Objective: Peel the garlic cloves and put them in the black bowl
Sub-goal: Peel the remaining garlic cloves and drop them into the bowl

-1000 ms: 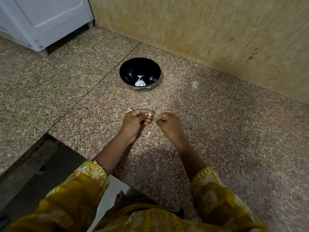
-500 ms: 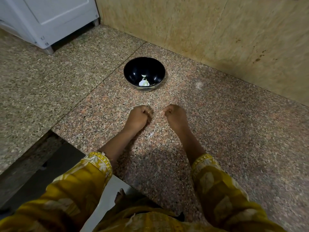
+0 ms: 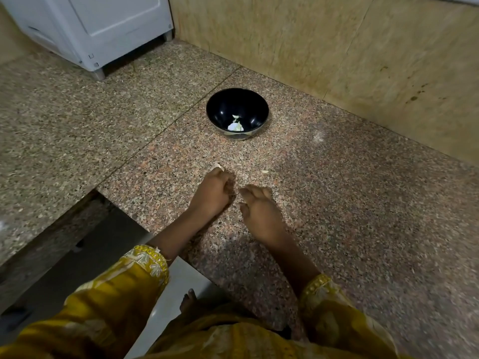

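Counter point(image 3: 363, 203): speckled granite, backed by a tan wall point(image 3: 337, 47). A white appliance point(image 3: 103, 27) stands at the far left corner. Yellow sleeves point(image 3: 116, 294) occupy the near edge.

Bowl point(image 3: 248, 107): black, upright on the counter, well beyond both hands and near the wall. It holds a small amount of white garlic point(image 3: 236, 126), in one larger lump and one smaller bit. Whether this is peeled clove, skin or both cannot be told.

Left hand point(image 3: 212, 193): knuckles up, fingers curled tight over the counter. What they enclose is hidden, so the grasp cannot be told. A pale piece point(image 3: 217, 166) shows at the far edge of the knuckles. Whether it is pinched or lies loose on the counter is unclear.

Right hand point(image 3: 259, 208): just beside the left, palm down and blurred. The fingers are loosely bent, not clenched, and no object is seen in them. Judged released.

Fragment point(image 3: 264, 171): small and pale, lying on the counter between the hands and the bowl, apart from both. It could be clove or skin.

Assessment: the task is under way and at an early stage. Little has been deposited. Peeling appears to be the step in hand, and the piece at the left hand and the fragment have yet to be dealt with. No stock of unpeeled cloves is visible, so the amount left cannot be stated.
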